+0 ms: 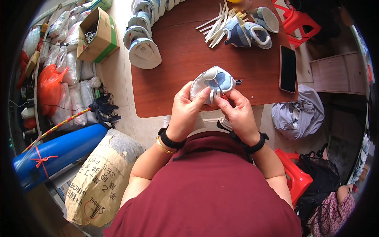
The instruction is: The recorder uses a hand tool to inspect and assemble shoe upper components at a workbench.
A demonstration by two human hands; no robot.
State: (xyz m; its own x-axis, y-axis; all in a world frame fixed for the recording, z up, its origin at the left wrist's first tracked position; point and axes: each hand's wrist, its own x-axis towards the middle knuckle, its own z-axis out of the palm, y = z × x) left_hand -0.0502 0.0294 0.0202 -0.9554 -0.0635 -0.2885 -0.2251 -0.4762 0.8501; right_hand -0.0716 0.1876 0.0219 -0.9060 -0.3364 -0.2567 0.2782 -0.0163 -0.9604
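Just over the table's near edge, a small white and light-blue shoe upper [201, 80] is held up with its opening toward me. My left hand [187, 107] is closed on its left side, the thumb pressing the rim. In my right hand [240, 114], thumb and fingers pinch a slim tool with a red handle [224, 96]. Its thin metal shaft reaches into the light-blue lining; the kind of tip cannot be made out. The right fingers also rest against the upper's lower right edge.
On the brown table [177, 43] lie shoe uppers in a curved row [145, 53], white strips [218, 27], several blue shoes [237, 33] and a phone [288, 69]. Red stools [294, 173], a grey cloth bundle [298, 112], a cardboard box [98, 35] and a paper sack [100, 177] stand around.
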